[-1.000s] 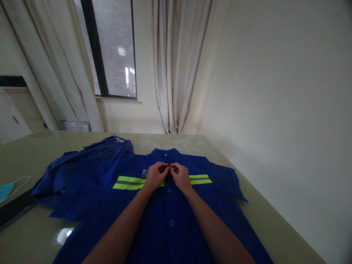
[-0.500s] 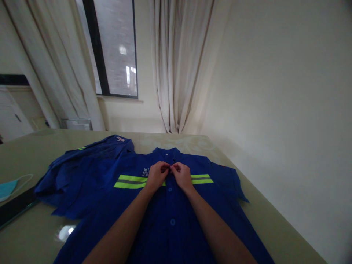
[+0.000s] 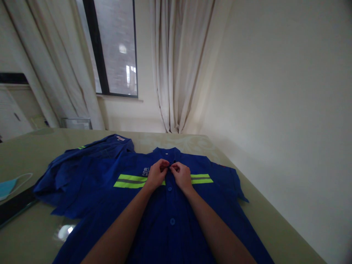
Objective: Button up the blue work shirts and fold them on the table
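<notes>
A blue short-sleeved work shirt [image 3: 176,238] with yellow-green reflective bands lies face up, its collar away from me. My left hand [image 3: 157,175] pinches the front placket below the collar. Close against it, my right hand [image 3: 181,176] also pinches the placket edge, fingertips nearly touching the left ones. Whatever button is between the fingers is hidden. Below the hands, a button [image 3: 169,189] and a lower button [image 3: 172,221] show on the placket. White printing sits on the chest beside my left hand.
Another blue garment [image 3: 90,172] lies crumpled at the left, touching the shirt's sleeve. Farther left are a black flat object [image 3: 16,207] and a light-blue face mask [image 3: 7,187] on the glossy table [image 3: 35,234]. A wall [image 3: 288,128] borders the table's right side; curtains and a window stand behind.
The left fingers have shifted slightly at the placket, the index finger lifting a little. The right hand keeps its pinch in nearly the same place.
</notes>
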The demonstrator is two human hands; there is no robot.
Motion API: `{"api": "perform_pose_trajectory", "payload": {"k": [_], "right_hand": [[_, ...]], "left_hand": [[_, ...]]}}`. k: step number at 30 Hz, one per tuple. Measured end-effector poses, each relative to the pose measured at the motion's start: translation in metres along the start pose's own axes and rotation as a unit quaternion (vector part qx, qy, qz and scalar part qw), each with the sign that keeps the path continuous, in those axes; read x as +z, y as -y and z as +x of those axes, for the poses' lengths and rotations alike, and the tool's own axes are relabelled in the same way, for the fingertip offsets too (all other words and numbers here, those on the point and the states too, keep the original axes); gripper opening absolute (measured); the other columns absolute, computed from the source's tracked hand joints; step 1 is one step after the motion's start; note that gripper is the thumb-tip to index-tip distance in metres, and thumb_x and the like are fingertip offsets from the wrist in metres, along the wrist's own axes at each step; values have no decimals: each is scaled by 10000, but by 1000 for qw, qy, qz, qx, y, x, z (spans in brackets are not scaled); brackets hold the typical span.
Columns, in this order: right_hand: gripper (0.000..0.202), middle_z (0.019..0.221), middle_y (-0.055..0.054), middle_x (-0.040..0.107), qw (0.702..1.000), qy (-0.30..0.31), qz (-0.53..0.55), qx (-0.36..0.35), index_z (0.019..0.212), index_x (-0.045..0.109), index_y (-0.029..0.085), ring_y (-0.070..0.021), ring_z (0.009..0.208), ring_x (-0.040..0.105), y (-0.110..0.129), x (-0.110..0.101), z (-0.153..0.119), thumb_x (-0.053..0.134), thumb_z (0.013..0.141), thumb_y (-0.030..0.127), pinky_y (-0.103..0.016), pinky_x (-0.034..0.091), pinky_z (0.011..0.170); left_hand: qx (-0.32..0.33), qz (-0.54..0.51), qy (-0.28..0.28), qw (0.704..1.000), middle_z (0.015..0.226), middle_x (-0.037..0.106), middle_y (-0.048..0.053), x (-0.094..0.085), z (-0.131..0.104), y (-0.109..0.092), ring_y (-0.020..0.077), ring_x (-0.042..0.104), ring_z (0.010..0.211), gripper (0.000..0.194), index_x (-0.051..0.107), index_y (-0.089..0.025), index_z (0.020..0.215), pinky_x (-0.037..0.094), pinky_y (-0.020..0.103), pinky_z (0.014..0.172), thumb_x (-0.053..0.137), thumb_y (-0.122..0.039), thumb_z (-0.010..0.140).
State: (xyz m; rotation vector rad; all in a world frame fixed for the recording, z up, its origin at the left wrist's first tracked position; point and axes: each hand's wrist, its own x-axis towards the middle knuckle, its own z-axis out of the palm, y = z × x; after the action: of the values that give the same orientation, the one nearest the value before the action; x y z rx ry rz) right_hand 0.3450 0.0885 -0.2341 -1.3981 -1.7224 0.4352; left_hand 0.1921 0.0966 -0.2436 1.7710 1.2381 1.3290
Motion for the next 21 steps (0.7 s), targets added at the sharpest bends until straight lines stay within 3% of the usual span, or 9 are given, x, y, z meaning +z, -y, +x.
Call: {"api": "perform_pose_trajectory", "payload": {"k": [6, 12, 18, 21], "right_hand": [[108, 857, -14, 743, 999, -3, -35, -24, 869, 708, 229, -175, 742, 655, 4, -3, -2, 602, 894, 233, -266, 438, 699], [134, 864, -50, 749, 995, 31, 43, 88, 884, 716, 191, -188, 785, 666, -10, 4, 8, 615, 877, 280, -277, 451, 723], [181, 597, -11, 674, 984, 97, 88, 124, 652, 704, 176, -166, 583, 604, -23, 5, 26, 643, 793, 270, -251, 419, 564], [191, 655, -20, 698, 986, 76, 93, 113, 745, 735, 177, -179, 644, 634, -23, 3, 23, 605, 828, 290, -266, 465, 627]], "left_hand": [[-9, 73, -5, 997, 917, 778, 27, 1, 0, -3, 183, 739, 852, 171, 691, -209, 983, 576, 311, 825, 597, -131, 863], [16, 164, 9, 986, 952, 723, 30, -1, -7, -16, 197, 672, 946, 219, 668, -233, 991, 499, 318, 882, 548, -78, 893], [49, 378, 55, 923, 1004, 687, 38, -1, -14, -24, 211, 619, 994, 80, 650, -236, 1007, 458, 301, 860, 590, -228, 955], [26, 416, 53, 907, 984, 696, 51, -2, -11, -22, 215, 635, 961, 170, 665, -216, 977, 460, 310, 834, 500, -250, 1004]]}}
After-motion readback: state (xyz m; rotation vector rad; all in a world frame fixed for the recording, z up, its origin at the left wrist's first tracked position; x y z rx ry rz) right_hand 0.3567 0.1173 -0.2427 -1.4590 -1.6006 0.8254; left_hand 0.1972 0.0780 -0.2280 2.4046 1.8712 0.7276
